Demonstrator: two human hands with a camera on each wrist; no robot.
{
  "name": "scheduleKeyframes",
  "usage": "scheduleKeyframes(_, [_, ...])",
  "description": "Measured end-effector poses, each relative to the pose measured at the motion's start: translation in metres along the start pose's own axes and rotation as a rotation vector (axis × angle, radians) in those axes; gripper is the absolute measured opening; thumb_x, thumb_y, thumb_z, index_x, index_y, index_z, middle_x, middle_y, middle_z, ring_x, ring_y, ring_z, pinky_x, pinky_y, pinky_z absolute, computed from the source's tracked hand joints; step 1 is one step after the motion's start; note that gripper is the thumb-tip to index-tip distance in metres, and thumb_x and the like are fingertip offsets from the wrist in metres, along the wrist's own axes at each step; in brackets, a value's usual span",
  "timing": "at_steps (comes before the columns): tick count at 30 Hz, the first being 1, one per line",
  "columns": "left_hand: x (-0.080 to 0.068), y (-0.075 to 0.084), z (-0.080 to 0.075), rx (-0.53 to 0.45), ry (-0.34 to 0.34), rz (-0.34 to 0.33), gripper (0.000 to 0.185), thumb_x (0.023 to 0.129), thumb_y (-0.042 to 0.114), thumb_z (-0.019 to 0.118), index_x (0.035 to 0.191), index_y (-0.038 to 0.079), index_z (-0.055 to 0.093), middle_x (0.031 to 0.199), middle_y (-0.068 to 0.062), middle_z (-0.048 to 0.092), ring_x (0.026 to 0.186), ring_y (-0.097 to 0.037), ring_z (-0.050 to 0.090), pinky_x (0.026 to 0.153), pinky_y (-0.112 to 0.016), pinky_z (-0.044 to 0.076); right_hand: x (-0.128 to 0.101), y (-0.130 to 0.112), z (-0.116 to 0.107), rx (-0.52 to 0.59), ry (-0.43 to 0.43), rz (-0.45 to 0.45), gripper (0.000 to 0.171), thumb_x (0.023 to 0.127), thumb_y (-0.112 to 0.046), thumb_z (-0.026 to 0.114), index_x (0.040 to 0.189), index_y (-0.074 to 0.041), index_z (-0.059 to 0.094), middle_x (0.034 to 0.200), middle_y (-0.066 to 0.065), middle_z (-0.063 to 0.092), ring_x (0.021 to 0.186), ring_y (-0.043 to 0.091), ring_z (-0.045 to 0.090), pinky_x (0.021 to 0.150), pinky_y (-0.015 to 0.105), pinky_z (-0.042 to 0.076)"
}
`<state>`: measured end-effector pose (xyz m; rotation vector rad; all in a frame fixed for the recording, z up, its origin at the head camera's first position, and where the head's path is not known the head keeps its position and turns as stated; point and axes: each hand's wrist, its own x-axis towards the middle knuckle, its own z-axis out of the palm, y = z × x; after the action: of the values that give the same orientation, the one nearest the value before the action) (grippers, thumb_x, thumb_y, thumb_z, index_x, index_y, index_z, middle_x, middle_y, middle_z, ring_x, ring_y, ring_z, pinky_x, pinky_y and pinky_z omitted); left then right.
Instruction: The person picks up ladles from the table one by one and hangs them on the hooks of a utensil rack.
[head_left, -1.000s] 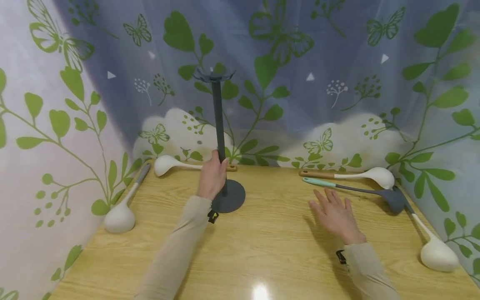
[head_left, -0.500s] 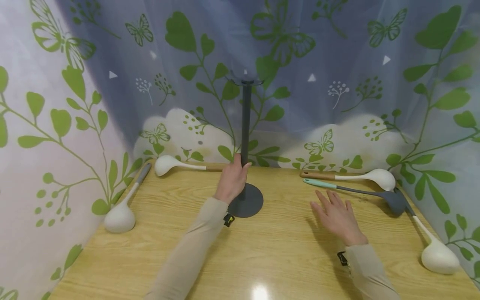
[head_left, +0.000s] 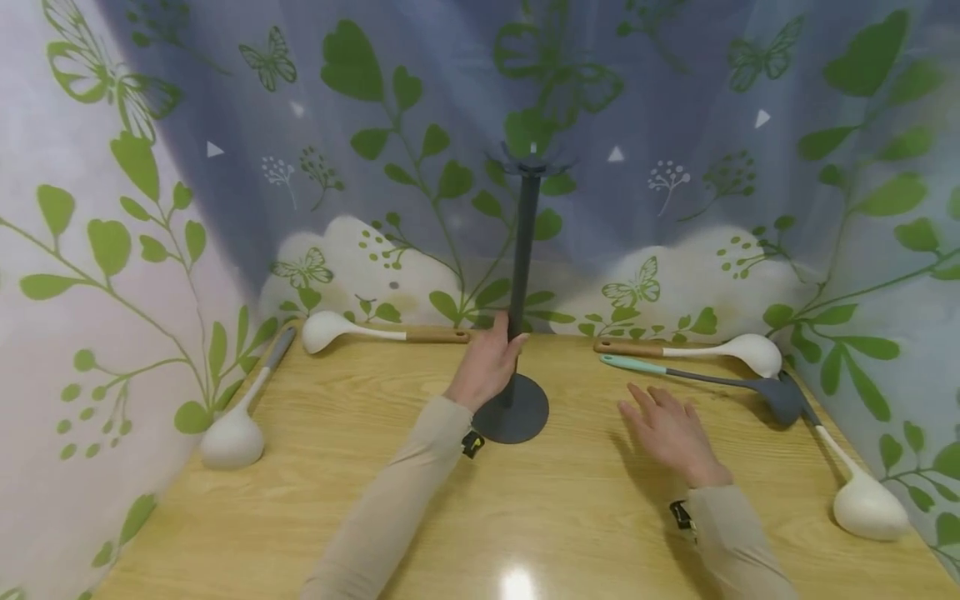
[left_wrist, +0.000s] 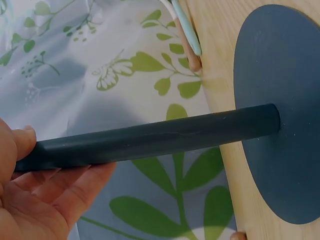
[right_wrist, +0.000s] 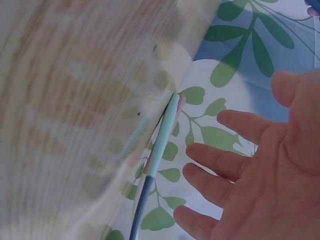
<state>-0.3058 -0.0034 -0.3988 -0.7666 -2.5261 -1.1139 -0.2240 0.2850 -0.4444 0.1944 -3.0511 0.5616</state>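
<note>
A dark grey utensil stand [head_left: 521,275] with a round base [head_left: 517,408] and a hooked crown on top stands upright mid-table. My left hand [head_left: 486,362] grips its pole just above the base; in the left wrist view the fingers [left_wrist: 35,185] curl round the pole [left_wrist: 160,137]. My right hand [head_left: 667,429] hovers flat and open over the wood to the right of the base, holding nothing. Just beyond it lies a grey spoon with a mint handle [head_left: 675,373], whose handle [right_wrist: 160,140] also shows in the right wrist view.
White ladles lie around the wooden table [head_left: 525,517]: one at the far left [head_left: 240,421], one at the back left [head_left: 375,331], one at the back right [head_left: 697,348], one at the right edge [head_left: 855,492]. Leaf-print curtains close in three sides.
My left hand has slid the stand to the right across the table, from left of centre to the middle. The right hand has barely moved.
</note>
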Motion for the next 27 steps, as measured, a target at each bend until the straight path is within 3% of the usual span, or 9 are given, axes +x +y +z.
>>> scheduleKeyframes(12, [0.000,0.008,0.003,-0.041,-0.111,0.029,0.024,0.106,0.028,0.042,0.110,0.005,0.047,0.095,-0.009,0.068,0.060,-0.013,0.057,0.049,-0.025,0.041,0.015,0.016,0.002,0.016,-0.015,-0.018,0.068,0.105,-0.049,0.034,0.148,0.003,0.037,0.143,0.037,0.040,0.132,0.056,0.036,0.104,0.069,0.030])
scheduleKeyframes(23, [-0.001,0.011,0.004,-0.072,-0.165,0.067,0.021,0.107,0.024,0.041,0.114,0.006,0.046,0.101,-0.010,0.067,0.085,-0.018,0.068,0.060,-0.025,0.050,0.031,0.039,-0.012,0.054,0.015,-0.074,0.062,0.105,-0.040,0.044,0.143,0.008,0.042,0.139,0.035,0.047,0.122,0.055,0.048,0.098,0.066,0.039])
scheduleKeyframes(27, [0.000,0.011,0.004,-0.078,-0.172,0.082,0.020,0.107,0.024,0.041,0.113,0.006,0.047,0.097,-0.008,0.066,0.079,-0.016,0.065,0.060,-0.025,0.049,0.035,0.049,-0.021,0.043,0.010,-0.049,0.066,0.104,-0.045,0.042,0.144,0.008,0.041,0.138,0.039,0.044,0.123,0.058,0.044,0.097,0.068,0.038])
